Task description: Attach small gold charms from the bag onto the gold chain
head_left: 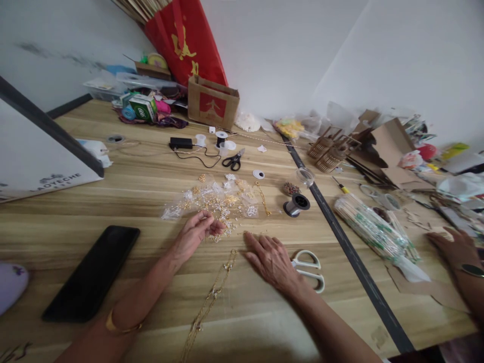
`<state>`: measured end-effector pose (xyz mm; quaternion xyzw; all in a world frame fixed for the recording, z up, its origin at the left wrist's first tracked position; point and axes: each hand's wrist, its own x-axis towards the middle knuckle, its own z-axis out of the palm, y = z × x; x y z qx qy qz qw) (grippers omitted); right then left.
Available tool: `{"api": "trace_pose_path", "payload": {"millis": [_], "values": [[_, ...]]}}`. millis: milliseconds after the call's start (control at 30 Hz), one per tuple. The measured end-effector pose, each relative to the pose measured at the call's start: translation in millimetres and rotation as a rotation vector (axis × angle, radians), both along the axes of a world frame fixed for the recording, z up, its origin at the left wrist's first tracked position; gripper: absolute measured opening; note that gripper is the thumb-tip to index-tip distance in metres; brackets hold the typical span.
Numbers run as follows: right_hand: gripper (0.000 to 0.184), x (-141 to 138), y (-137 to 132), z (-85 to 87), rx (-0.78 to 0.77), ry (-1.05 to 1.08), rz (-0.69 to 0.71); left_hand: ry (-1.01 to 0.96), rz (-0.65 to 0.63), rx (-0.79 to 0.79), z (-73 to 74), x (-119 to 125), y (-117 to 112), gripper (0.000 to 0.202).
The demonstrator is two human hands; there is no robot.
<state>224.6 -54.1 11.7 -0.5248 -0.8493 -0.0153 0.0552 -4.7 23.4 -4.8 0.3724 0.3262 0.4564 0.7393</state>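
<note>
My left hand (196, 232) rests on the wooden table (143, 171) with its fingers curled in a pinch at the near edge of a heap of small gold and silver beads (217, 201) in clear plastic bags. What the fingers hold is too small to make out. My right hand (270, 259) lies flat, palm down, fingers stretched toward the beads. A gold chain (212, 295) runs between my arms toward me. White-handled scissors (310, 269) lie just right of my right hand.
A black phone (93, 272) lies left. A wire spool (297, 204), black scissors (233, 160), a black charger (180, 143) and a brown paper bag (212, 102) sit further back. Bagged sticks (372, 232) and cardboard lie right, where another person's hand (456, 249) rests.
</note>
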Motion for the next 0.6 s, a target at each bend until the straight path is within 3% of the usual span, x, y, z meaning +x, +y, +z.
{"api": "trace_pose_path", "payload": {"millis": [600], "values": [[0.044,-0.3,1.6,-0.4,-0.027,-0.011,-0.005,-0.014,-0.003,0.001,-2.8,-0.5,0.7,0.018]]}}
